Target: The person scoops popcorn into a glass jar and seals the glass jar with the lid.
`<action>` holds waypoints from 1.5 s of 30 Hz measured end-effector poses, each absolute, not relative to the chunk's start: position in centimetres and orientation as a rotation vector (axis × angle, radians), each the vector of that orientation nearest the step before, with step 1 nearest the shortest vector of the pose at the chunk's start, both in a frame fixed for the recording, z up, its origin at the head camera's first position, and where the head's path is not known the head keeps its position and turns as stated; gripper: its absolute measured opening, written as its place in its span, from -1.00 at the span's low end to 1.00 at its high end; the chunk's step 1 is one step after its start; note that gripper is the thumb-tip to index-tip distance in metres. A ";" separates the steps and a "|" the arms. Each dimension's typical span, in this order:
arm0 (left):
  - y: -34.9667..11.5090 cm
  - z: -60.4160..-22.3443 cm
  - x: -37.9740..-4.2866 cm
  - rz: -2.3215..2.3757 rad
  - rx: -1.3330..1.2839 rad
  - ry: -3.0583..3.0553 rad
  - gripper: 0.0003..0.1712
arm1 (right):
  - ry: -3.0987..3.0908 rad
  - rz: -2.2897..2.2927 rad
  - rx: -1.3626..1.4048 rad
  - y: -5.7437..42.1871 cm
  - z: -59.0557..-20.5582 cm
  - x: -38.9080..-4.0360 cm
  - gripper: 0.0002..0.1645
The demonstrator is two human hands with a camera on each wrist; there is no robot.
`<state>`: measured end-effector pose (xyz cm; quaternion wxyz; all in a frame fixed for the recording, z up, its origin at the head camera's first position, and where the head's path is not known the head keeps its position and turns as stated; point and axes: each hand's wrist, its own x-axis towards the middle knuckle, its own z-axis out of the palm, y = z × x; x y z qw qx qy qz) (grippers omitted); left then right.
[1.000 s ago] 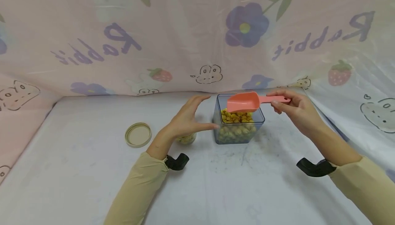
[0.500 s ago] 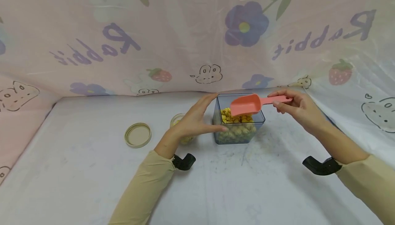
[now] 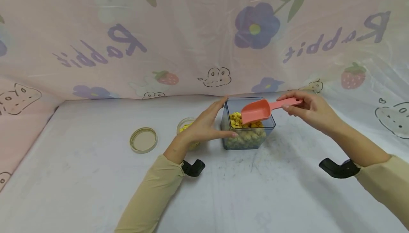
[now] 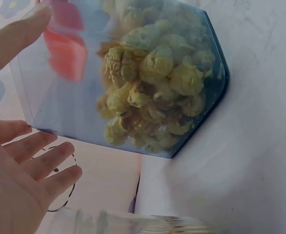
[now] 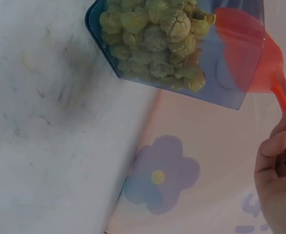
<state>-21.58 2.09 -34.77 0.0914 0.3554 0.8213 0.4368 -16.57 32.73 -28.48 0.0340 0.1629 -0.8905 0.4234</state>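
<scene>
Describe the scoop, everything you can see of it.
The scoop is coral pink, looks like plastic, and has an open bowl, seemingly empty, and a slim handle with a hole near its end. The right hand pinches the handle; the bowl tilts down, partly inside the clear box. Whether it touches the popcorn is unclear.

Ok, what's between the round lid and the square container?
In the head view, a round jar stands between the round lid and the square container, partly hidden by the left hand, which also spans that stretch.
</scene>
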 end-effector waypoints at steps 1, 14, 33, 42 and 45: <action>2.1 -34.8 -21.6 1.304 1.059 2.434 0.29 | -2.754 1.275 0.501 32.7 -28.3 -16.6 -0.71; 2.3 -34.6 -21.7 1.435 1.024 2.278 0.26 | -2.837 0.921 0.544 31.8 -26.8 -16.7 -0.73; 2.5 -35.1 -21.8 1.573 0.974 2.164 0.26 | -2.772 0.617 0.747 30.8 -26.5 -17.2 -0.75; 2.5 -35.3 -21.8 1.593 0.985 2.128 0.23 | -2.817 0.891 0.759 30.9 -27.9 -17.6 -0.79; 2.6 -35.3 -21.8 1.585 0.987 2.144 0.24 | -2.853 0.987 0.717 30.7 -28.4 -17.5 -0.78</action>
